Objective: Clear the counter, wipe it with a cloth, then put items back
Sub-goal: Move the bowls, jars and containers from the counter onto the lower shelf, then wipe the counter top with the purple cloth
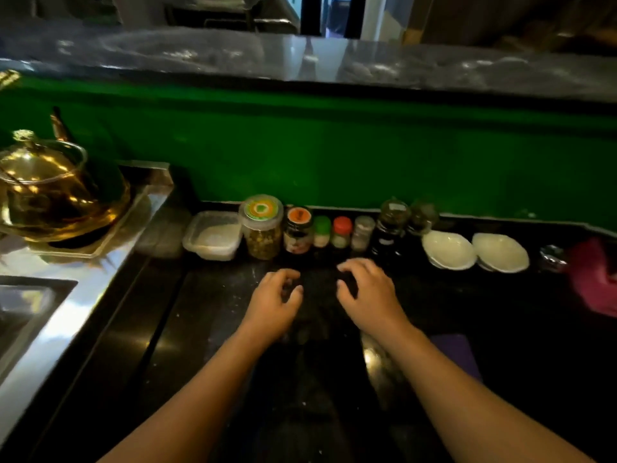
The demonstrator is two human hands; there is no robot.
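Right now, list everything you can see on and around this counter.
plastic tub: 1, clear, white contents, left end of the row along the green wall
big jar: 1, clear, yellowish contents, right of tub
orange-lidded jar: 1, orange lid, next along
green-capped bottle: 1, small, next
red-capped bottle: 1, small, next
shaker: 1, clear, next
dark jars: 2, dark, next
bowls: 2, white, right of jars
cloth: 1, pink, far right
teapot: 1, amber glass, far left
sink: 1, steel, lower left
left-hand grip: 1, empty, over black counter
right-hand grip: 1, empty, beside it
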